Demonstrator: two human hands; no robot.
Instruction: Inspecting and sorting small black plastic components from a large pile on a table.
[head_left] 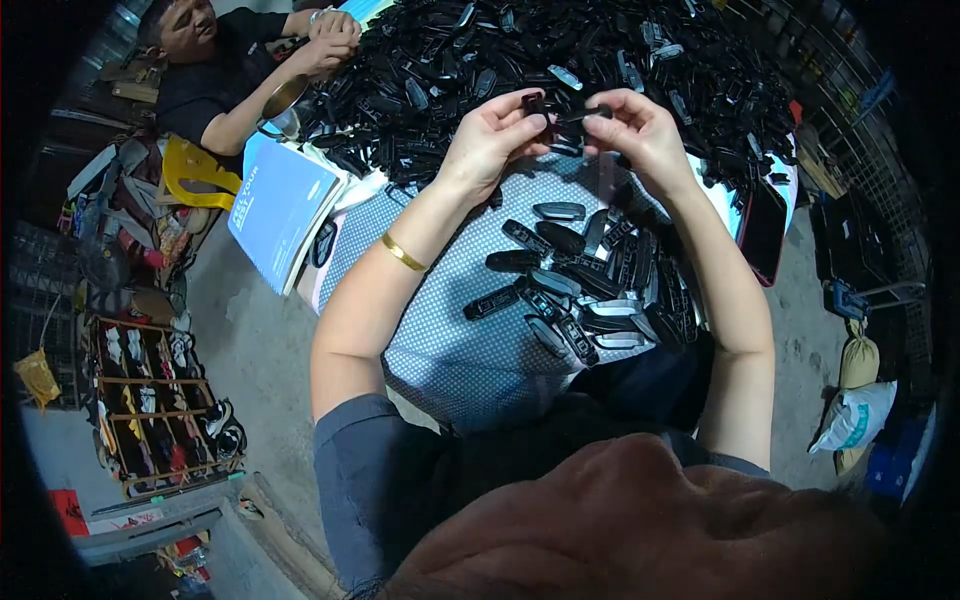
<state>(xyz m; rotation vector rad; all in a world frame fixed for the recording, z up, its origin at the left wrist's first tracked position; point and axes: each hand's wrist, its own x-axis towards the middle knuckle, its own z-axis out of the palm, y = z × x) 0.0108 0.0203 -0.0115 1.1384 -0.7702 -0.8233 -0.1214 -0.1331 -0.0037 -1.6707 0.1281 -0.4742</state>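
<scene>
My left hand is closed on a small dark plastic part, with the thumb pressed against its side. My right hand pinches a small black piece between thumb and fingertips. The two pieces are close together above the table's near edge; whether they touch I cannot tell. Beyond them spreads a large heap of black plastic parts, some with silver-grey faces. Nearer to me, between my forearms, several similar black and silver oblong parts lie on a patterned light cloth.
A blue book and a metal cup stand left of the heap. A dark phone-like slab lies at the right edge. Another person works across at the left, near a yellow plastic stool. A shoe rack stands farther left.
</scene>
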